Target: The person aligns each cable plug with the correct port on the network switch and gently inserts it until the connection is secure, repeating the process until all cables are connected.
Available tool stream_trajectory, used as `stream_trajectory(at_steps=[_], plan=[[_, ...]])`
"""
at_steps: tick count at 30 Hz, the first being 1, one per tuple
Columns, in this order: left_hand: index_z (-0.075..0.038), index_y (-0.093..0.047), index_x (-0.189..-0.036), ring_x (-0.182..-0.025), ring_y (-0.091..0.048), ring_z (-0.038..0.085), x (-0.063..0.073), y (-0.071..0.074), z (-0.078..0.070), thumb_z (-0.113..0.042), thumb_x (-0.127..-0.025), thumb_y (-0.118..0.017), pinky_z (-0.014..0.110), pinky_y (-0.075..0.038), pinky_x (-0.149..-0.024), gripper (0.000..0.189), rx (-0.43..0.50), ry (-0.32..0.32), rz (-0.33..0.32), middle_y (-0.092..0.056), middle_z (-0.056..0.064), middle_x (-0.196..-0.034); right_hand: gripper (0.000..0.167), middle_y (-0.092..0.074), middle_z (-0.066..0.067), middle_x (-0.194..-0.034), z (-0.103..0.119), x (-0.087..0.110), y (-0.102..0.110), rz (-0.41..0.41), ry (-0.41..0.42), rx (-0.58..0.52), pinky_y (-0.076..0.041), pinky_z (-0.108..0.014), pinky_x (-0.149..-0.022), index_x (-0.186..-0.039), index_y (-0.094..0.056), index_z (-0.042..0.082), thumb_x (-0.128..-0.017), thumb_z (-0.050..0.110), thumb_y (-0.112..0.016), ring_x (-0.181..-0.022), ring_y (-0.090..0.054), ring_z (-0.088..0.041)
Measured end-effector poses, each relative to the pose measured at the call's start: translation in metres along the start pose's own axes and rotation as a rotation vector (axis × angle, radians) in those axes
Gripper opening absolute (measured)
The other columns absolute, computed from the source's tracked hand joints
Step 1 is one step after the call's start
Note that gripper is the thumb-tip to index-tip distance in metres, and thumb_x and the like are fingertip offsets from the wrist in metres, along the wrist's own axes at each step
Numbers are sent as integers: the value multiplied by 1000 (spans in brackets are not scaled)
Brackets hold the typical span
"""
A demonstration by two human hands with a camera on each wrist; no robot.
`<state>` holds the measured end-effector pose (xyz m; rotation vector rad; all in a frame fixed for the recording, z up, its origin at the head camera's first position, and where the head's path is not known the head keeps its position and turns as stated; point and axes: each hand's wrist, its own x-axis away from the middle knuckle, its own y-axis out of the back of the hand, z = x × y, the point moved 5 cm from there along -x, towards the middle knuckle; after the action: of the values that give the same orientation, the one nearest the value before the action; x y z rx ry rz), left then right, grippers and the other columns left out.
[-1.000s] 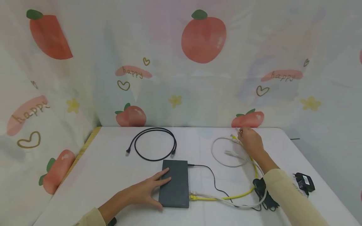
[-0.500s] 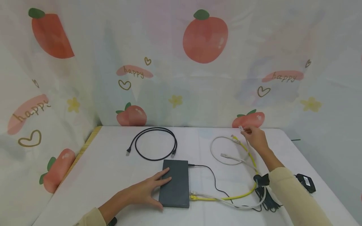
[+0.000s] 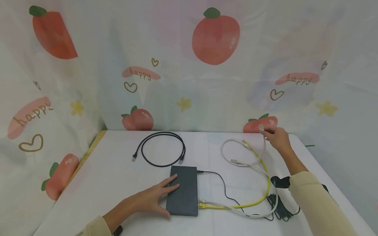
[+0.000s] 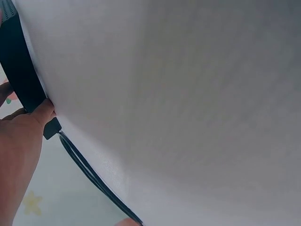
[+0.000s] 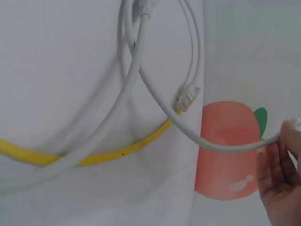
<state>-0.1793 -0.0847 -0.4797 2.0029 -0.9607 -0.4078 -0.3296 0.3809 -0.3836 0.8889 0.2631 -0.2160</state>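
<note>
My left hand point(image 3: 152, 198) lies on the left side of a flat dark grey network switch point(image 3: 186, 191). Two fingertips press its top, and the thumb touches the near left edge; the left wrist view shows the thumb along the switch's side point(image 4: 23, 70). At the back right, my right hand point(image 3: 279, 139) pinches a white Ethernet cable point(image 3: 263, 147) just behind its clear plug point(image 3: 261, 127), raised above the table. In the right wrist view this white cable point(image 5: 221, 148) sags away from the fingertips. A second white cable's plug point(image 3: 236, 161) lies within the loop.
A yellow cable point(image 3: 257, 202) curves from the switch's right side toward the back. A black Ethernet cable point(image 3: 184, 147) lies coiled behind the switch. A thin black power cord point(image 3: 224, 186) leads to a bundled coil point(image 3: 279, 209). The right sleeve mostly hides the power adapter point(image 3: 325, 187). Patterned cloth stands behind.
My right hand has moved right and slightly up, drawing the white cable's plug with it; its length now hangs from the fingers. My left hand stays on the switch.
</note>
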Motion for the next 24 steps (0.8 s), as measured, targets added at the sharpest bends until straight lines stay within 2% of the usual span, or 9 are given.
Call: stream_trajectory(at_steps=[4,6,9,11,13,15,18,21,24], plan=[[-21,-30,-149,-140,-17,27,0,0,0,-62,-69,-71,45,-33,-104,100,3,9,3,-3,-1,-157,35,-63,-26,-95,14,-1,17,-234,65,121,-44,-46,-64,-107,-65,-9,-94,23,-60,-81,-57,-38],[-21,-30,-149,-140,-18,27,1,1,-1,-62,-68,-72,45,-33,-104,100,5,16,4,-4,-1,-157,31,-62,-26,-94,19,-2,26,-337,78,145,-41,-42,-62,-107,-64,-9,-94,18,-59,-80,-56,-37],[-20,-30,-149,-139,-18,27,1,1,-2,-61,-69,-72,45,-33,-104,99,8,17,3,-4,0,-157,30,-63,-25,-98,23,-3,39,-446,43,127,-39,-35,-64,-110,-63,-9,-95,17,-57,-82,-57,-35],[-21,-30,-149,-139,-18,27,1,1,-3,-61,-69,-72,45,-33,-103,99,11,18,5,-4,0,-157,31,-63,-25,-101,24,-4,46,-464,12,103,-42,-37,-71,-112,-62,-8,-96,17,-55,-87,-58,-36],[-21,-30,-149,-140,-17,26,0,0,-3,-62,-69,-72,45,-33,-104,99,14,21,9,-4,-1,-157,33,-64,-25,-104,25,-4,51,-439,-13,81,-43,-40,-75,-114,-62,-7,-96,20,-55,-91,-58,-36],[-21,-30,-149,-140,-17,26,0,0,-2,-62,-68,-71,44,-32,-104,99,14,31,14,-4,-2,-157,38,-64,-25,-105,27,-2,53,-365,-32,61,-44,-40,-77,-117,-62,-5,-96,26,-55,-93,-58,-35],[-21,-31,-149,-140,-17,25,0,1,-2,-63,-68,-72,44,-32,-104,100,7,41,15,-4,-2,-157,47,-64,-19,-105,31,0,49,-194,-30,-50,-47,-25,-72,-122,-59,-6,-95,32,-56,-89,-60,-20],[-20,-31,-148,-139,-18,27,0,1,-3,-62,-68,-72,45,-33,-104,100,1,37,8,-4,-1,-157,50,-64,-3,-99,36,4,41,-33,-26,-259,-47,-13,-70,-123,-56,-7,-93,33,-59,-84,-58,-5],[-20,-31,-149,-140,-17,26,0,2,-3,-62,-68,-72,45,-32,-104,100,5,33,9,-4,-1,-157,35,-65,6,-92,40,7,34,117,-64,-585,-50,-15,-73,-115,-63,-2,-92,25,-63,-82,-61,-3]])
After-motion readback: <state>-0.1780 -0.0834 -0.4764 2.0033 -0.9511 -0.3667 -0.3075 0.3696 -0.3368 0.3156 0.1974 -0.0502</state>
